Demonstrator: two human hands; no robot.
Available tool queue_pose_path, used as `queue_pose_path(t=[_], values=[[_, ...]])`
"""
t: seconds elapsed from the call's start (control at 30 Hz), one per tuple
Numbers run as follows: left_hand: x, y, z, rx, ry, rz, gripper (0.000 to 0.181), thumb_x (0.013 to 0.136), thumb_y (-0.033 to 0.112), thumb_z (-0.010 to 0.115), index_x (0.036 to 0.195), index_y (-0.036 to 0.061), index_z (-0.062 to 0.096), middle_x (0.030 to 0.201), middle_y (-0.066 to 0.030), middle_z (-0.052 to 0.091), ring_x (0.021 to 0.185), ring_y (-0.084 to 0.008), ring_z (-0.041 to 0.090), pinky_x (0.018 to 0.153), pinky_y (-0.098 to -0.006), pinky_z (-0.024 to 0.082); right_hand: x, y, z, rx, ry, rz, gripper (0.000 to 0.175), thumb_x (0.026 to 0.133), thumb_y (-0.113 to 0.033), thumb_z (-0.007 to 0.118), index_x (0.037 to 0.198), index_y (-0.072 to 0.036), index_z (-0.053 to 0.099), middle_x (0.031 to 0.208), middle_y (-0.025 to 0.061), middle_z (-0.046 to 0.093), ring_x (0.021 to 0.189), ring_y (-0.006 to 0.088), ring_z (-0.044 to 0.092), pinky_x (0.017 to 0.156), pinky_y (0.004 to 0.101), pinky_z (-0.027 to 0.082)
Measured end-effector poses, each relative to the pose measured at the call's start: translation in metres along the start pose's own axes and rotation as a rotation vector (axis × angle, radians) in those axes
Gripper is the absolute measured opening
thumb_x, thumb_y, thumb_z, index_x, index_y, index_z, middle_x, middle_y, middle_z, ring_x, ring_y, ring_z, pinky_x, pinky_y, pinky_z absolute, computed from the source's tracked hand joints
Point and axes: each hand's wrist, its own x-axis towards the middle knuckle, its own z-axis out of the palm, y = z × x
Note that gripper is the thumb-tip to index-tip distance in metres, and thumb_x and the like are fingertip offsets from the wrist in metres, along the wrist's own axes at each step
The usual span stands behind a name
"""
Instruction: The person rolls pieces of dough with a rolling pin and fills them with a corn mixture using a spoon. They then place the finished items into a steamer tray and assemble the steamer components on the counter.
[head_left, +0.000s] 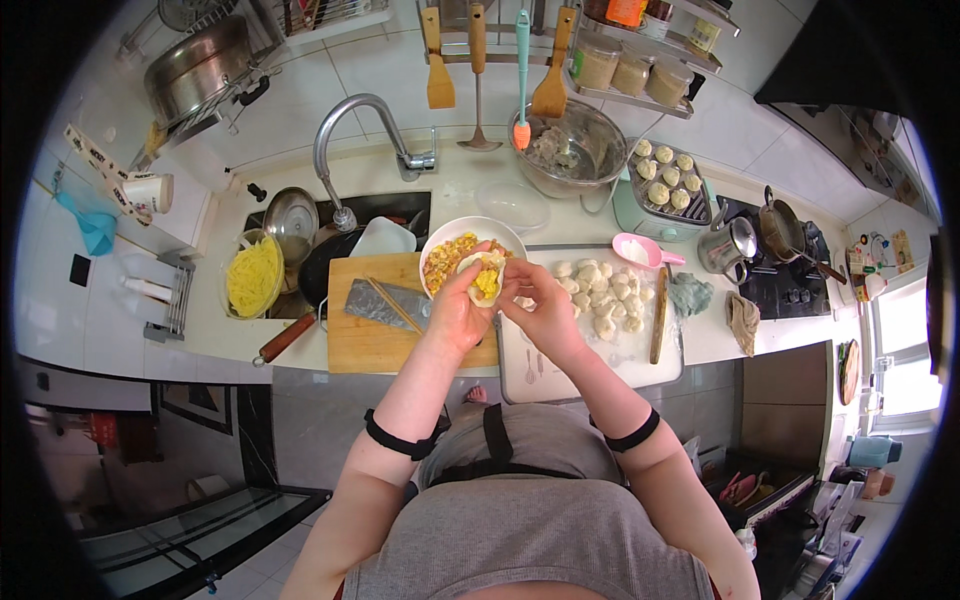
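In my left hand (452, 311) rests a round dough wrapper (475, 294), cupped open, with yellow and pinkish filling on it. The fingertips of my right hand (541, 301) are at the wrapper's right edge. Just behind my left hand is a white bowl (517, 244) of chopped filling (450, 259). Below and left lies a wooden cutting board (349, 341), bearing a cleaver (364, 301) and a pair of chopsticks (394, 304). Right of my right hand, many small dough pieces (604, 292) sit on a pale mat (600, 367), beside a wooden rolling pin (658, 319).
A pink scoop (656, 256) with white powder lies behind the dough. Farther back stand a metal bowl (600, 161) and a green appliance (652, 221) holding shaped buns (667, 176). Leftward are a faucet (367, 101), a sink with a wok (319, 274) and shredded yellow food (255, 277).
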Motion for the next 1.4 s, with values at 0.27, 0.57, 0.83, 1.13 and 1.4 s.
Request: queue_pose_path(t=[0.27, 0.57, 0.83, 1.13, 1.4], values=[[0.001, -0.005, -0.007, 0.103, -0.006, -0.031, 0.042, 0.09, 0.004, 0.049, 0.132, 0.0104, 0.047, 0.125, -0.0096, 0.054, 0.111, -0.0213, 0.055, 0.088, -0.0342, 0.05, 0.0, 0.001, -0.008, -0.224, 0.028, -0.045, 0.027, 0.074, -0.002, 0.07, 0.1, -0.004, 0.063, 0.091, 0.0091, 0.061, 0.08, 0.0194, 0.063, 0.07, 0.0288, 0.051], [-0.002, -0.007, -0.002, 0.253, 0.085, -0.049, 0.039, 0.087, 0.004, 0.052, 0.125, 0.0141, 0.053, 0.124, -0.0015, 0.055, 0.111, -0.0143, 0.052, 0.091, -0.0337, 0.045, -0.004, 0.012, -0.011, -0.157, 0.106, 0.006, 0.023, 0.078, -0.002, 0.069, 0.1, -0.001, 0.061, 0.084, 0.0071, 0.063, 0.079, 0.0165, 0.063, 0.07, 0.028, 0.051], [0.0, -0.006, -0.009, 0.263, -0.011, -0.09, 0.038, 0.087, 0.005, 0.052, 0.124, 0.0141, 0.055, 0.122, -0.0009, 0.057, 0.105, -0.0099, 0.051, 0.085, -0.0268, 0.041, 0.0, 0.027, -0.019, 0.397, -0.033, 0.324, 0.023, 0.081, -0.005, 0.07, 0.101, 0.003, 0.059, 0.092, 0.0059, 0.064, 0.083, 0.0122, 0.061, 0.078, 0.0253, 0.05], [-0.003, -0.011, 0.007, 0.401, 0.063, -0.098, 0.031, 0.084, 0.009, 0.057, 0.115, 0.0117, 0.061, 0.109, 0.0016, 0.06, 0.099, -0.0092, 0.053, 0.081, -0.0254, 0.042, -0.006, 0.03, -0.022, 0.233, 0.112, 0.173, 0.009, 0.083, -0.003, 0.066, 0.091, -0.001, 0.063, 0.105, 0.0075, 0.064, 0.087, 0.0122, 0.061, 0.081, 0.0258, 0.049], [-0.002, -0.014, 0.014, 0.395, 0.139, -0.133, 0.029, 0.083, 0.004, 0.055, 0.11, 0.013, 0.059, 0.106, -0.0006, 0.058, 0.095, -0.0102, 0.054, 0.079, -0.0266, 0.045, -0.007, 0.041, -0.03, 0.431, 0.064, 0.29, 0.011, 0.084, -0.003, 0.065, 0.093, 0.0, 0.059, 0.105, 0.0094, 0.065, 0.087, 0.0113, 0.062, 0.079, 0.0257, 0.05]])
